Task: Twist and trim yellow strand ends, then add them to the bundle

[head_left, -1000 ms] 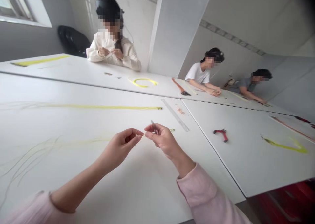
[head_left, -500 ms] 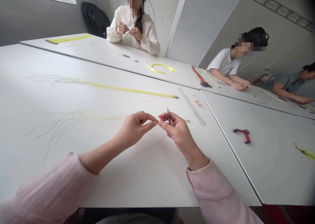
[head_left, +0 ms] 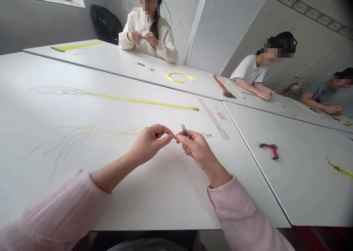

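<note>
Pale pink sleeves [head_left: 231,210], a white worktop [head_left: 154,207], bright yellow strands [head_left: 132,102], red-handled pliers [head_left: 274,152], a cream jacket [head_left: 167,45], a grey patterned wall frieze [head_left: 306,11].

White tables [head_left: 154,207] with long yellow strands [head_left: 132,102], a steel ruler [head_left: 213,119] and red-handled pliers [head_left: 270,150]

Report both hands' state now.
Left hand: closed, pinching a thin yellow strand.
Right hand: closed, holding tweezers.
</note>
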A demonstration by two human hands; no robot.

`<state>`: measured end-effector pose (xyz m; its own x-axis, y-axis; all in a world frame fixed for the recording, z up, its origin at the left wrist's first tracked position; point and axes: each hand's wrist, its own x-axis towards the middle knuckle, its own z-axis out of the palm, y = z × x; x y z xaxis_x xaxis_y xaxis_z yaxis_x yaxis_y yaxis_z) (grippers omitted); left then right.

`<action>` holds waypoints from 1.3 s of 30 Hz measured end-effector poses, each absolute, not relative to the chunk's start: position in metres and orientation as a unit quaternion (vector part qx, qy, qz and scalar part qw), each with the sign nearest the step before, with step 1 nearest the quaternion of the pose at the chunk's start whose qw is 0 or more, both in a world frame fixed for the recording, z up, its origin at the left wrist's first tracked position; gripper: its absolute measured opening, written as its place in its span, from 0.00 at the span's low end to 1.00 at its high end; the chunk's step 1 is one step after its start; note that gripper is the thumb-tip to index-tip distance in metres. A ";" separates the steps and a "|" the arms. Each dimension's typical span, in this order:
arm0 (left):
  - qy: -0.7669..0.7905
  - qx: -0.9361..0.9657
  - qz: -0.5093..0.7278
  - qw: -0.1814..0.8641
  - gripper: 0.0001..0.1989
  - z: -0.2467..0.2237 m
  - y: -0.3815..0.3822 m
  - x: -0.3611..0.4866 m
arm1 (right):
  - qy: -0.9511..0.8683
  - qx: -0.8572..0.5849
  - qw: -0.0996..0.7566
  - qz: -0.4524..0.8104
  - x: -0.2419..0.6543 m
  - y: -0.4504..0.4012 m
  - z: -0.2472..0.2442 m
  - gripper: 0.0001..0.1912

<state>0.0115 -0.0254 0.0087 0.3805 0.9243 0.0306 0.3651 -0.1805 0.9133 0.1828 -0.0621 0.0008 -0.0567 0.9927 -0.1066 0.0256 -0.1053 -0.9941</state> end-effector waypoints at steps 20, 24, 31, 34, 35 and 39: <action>0.433 0.679 0.249 0.538 0.11 0.015 -0.025 0.008 | -0.626 -0.532 0.428 0.376 0.183 -0.065 0.003 0.11; 0.422 0.670 0.249 0.557 0.11 0.015 -0.024 0.007 | -0.616 -0.550 0.449 0.342 0.186 -0.064 0.003 0.12; 0.440 0.674 0.252 0.537 0.12 0.014 -0.023 0.007 | -0.545 -0.533 0.435 0.479 0.185 -0.063 0.003 0.14; 0.439 0.692 0.266 0.508 0.12 0.012 -0.021 0.007 | -0.550 -0.527 0.438 0.477 0.181 -0.064 -0.002 0.14; 0.435 0.697 0.274 0.500 0.12 0.011 -0.021 0.007 | -0.554 -0.527 0.440 0.470 0.180 -0.064 -0.003 0.14; 0.421 0.694 0.300 0.501 0.13 0.010 -0.032 0.004 | -0.551 -0.533 0.454 0.454 0.184 -0.061 -0.009 0.14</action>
